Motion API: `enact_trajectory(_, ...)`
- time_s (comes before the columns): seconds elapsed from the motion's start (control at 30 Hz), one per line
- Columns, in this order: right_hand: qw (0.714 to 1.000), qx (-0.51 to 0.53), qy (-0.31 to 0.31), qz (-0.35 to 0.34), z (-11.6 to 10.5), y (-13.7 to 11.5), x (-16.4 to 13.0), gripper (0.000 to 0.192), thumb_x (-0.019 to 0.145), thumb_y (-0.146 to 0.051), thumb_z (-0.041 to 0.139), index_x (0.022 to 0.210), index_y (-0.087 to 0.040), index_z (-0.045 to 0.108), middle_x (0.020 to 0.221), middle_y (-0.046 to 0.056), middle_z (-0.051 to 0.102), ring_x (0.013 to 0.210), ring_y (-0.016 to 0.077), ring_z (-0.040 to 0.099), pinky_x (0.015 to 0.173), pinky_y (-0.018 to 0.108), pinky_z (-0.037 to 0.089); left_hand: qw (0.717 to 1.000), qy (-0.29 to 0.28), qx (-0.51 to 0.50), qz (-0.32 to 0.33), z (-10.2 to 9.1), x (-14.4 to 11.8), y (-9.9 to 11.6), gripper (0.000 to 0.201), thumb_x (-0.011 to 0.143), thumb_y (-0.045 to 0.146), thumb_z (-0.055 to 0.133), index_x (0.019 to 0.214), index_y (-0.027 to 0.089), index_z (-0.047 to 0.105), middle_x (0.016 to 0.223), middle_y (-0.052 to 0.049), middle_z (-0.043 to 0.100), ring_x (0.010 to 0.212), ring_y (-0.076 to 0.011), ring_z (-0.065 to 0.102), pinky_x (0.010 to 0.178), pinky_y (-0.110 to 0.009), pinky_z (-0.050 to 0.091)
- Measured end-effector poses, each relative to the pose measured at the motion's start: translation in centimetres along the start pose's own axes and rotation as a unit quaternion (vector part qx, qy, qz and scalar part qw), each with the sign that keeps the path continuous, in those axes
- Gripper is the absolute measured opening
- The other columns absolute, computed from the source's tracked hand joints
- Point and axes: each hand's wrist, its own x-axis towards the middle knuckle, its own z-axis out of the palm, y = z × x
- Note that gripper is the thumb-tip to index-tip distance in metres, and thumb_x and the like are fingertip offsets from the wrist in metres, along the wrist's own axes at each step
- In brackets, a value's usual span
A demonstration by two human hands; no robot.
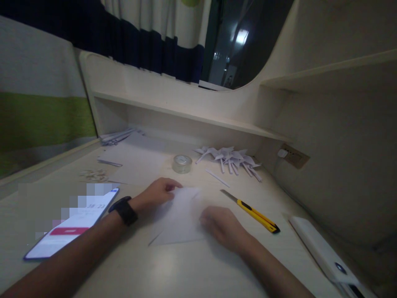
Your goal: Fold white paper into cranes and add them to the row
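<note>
A white sheet of paper, partly folded, lies on the pale desk in front of me. My left hand, with a black watch on its wrist, pinches the sheet's upper left edge. My right hand rests knuckles-up on the sheet's right side, pressing it down. A yellow utility knife with its blade out lies just right of the paper. A roll of clear tape stands behind the paper.
A lit phone lies at the left. Several folded paper figures are heaped at the back right, paper strips at the back left. A white flat device lies at the right. A wall socket and a shelf border the desk.
</note>
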Motion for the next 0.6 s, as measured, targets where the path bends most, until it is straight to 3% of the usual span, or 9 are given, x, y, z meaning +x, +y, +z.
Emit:
enact_trajectory(0.27, 1.0, 0.013, 0.01, 0.019, -0.2, 0.0, 0.2, 0.008, 0.089, -0.017, 0.044, 0.088, -0.02, 0.051, 0.08, 0.002, 0.062, 0.072, 0.014, 0.056, 0.065, 0.022, 0.037, 0.997, -0.04, -0.02, 0.062, -0.7, -0.2, -0.5, 0.021, 0.063, 0.008, 0.048, 0.075, 0.014, 0.064, 0.08, -0.004, 0.069, 0.074, -0.017, 0.061, 0.07, -0.027, 0.044)
enact_trajectory(0.43, 1.0, 0.006, 0.014, 0.024, -0.2, 0.2, 0.2, 0.009, 0.091, -0.021, 0.043, 0.088, -0.02, 0.052, 0.08, 0.002, 0.062, 0.072, 0.0144, 0.057, 0.065, 0.023, 0.037, 0.994, -0.005, 0.021, 0.109, 0.2, -0.4, -0.6, 0.024, 0.062, 0.002, 0.043, 0.071, 0.015, 0.06, 0.071, 0.0, 0.061, 0.068, -0.0143, 0.055, 0.065, -0.025, 0.04)
enact_trajectory(0.6, 1.0, 0.006, 0.017, 0.02, -0.1, 0.2, 0.2, 0.01, 0.09, -0.02, 0.043, 0.089, -0.02, 0.052, 0.081, 0.003, 0.062, 0.073, 0.0143, 0.057, 0.066, 0.023, 0.038, 0.982, 0.045, 0.078, 0.165, 0.8, -0.4, -0.5, 0.032, 0.064, -0.003, 0.042, 0.06, 0.017, 0.066, 0.075, -0.002, 0.054, 0.076, -0.0157, 0.05, 0.073, -0.028, 0.038)
